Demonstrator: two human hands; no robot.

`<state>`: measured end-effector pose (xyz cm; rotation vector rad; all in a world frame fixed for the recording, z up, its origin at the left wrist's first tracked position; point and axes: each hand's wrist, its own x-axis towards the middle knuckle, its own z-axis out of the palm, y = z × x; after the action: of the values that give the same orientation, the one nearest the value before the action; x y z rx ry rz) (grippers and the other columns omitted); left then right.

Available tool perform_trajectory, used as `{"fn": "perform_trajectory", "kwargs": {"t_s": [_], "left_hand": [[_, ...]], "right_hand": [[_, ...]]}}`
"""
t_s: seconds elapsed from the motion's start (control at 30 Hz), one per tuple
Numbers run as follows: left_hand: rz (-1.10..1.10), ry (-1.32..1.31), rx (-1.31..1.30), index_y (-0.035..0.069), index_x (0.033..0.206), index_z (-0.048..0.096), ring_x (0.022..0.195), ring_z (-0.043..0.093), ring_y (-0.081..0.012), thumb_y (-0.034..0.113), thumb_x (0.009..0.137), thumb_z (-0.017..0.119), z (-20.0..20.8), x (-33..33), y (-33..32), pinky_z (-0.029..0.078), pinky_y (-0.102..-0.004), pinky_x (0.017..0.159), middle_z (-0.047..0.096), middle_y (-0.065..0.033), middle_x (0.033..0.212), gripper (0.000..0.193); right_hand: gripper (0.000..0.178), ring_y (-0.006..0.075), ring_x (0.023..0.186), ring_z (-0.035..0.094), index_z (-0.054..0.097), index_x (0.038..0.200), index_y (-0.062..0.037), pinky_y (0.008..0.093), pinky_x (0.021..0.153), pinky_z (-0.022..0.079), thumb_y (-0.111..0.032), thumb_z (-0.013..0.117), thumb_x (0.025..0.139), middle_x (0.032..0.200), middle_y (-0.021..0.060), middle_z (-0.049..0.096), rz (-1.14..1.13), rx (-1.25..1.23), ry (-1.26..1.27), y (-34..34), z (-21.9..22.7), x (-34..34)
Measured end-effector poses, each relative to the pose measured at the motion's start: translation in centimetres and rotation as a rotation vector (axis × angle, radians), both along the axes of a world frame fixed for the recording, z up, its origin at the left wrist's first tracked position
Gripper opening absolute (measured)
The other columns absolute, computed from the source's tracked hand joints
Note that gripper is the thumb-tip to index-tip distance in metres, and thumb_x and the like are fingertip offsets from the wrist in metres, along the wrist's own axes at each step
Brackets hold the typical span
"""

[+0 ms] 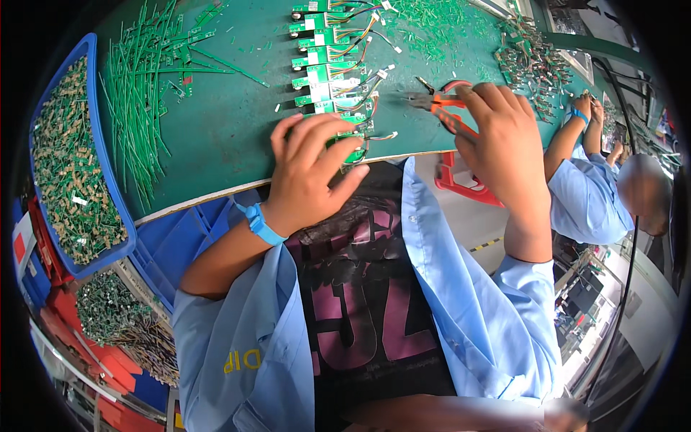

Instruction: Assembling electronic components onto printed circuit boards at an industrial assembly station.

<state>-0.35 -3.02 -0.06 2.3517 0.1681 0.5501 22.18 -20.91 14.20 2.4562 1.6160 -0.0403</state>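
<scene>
A panel of joined green circuit boards, carrying wire leads with white connectors, runs away from me along the middle of the green bench. My left hand is over its near end, fingers spread and bent, thumb apart. The index fingertip lies by the nearest board; whether it touches is unclear. To the right, my right hand is closed around the orange handles of a pair of pliers. Their metal jaws point left toward the boards, a short gap away.
Thin green board strips pile up at the left. A blue bin full of small parts stands beyond the bench's left edge. Green scraps and a heap of wired boards lie at the far right, near a co-worker's arm.
</scene>
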Motion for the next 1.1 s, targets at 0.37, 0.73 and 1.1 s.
{"fn": "perform_trajectory", "kwargs": {"t_s": [0.37, 0.73, 1.1], "left_hand": [[0.022, 0.118, 0.045, 0.002, 0.170, 0.047, 0.169, 0.032, -0.0419, 0.021, 0.102, 0.069, -0.5, 0.8, 0.9, 0.022, -0.0599, 0.136, 0.038, -0.0212, 0.181, 0.074], [0.016, 0.119, 0.028, -0.001, 0.168, 0.047, 0.169, 0.033, -0.0394, 0.024, 0.104, 0.067, -0.8, 1.0, 0.8, 0.026, -0.0575, 0.136, 0.038, -0.0222, 0.181, 0.072], [-0.001, 0.132, 0.016, -0.001, 0.167, 0.047, 0.168, 0.034, -0.0387, 0.026, 0.103, 0.068, -0.7, 1.0, 1.3, 0.025, -0.0584, 0.136, 0.038, -0.0228, 0.180, 0.073]], "right_hand": [[0.046, 0.0219, 0.100, 0.061, 0.074, 0.127, -0.0084, 0.0355, 0.092, 0.049, -0.016, 0.084, 0.082, 0.113, 0.0044, 0.065, 0.283, 0.076, -0.138, 5.5, -1.0, -1.6], [0.037, 0.0229, 0.095, 0.062, 0.074, 0.121, -0.0072, 0.0365, 0.088, 0.050, -0.015, 0.081, 0.085, 0.108, 0.0060, 0.066, 0.276, -0.033, -0.162, 6.6, -1.0, -2.0], [0.043, 0.0266, 0.097, 0.064, 0.075, 0.122, -0.0097, 0.0385, 0.089, 0.052, -0.011, 0.083, 0.081, 0.107, 0.0067, 0.066, 0.208, -0.116, 0.047, 6.3, 1.5, -0.2]]}}
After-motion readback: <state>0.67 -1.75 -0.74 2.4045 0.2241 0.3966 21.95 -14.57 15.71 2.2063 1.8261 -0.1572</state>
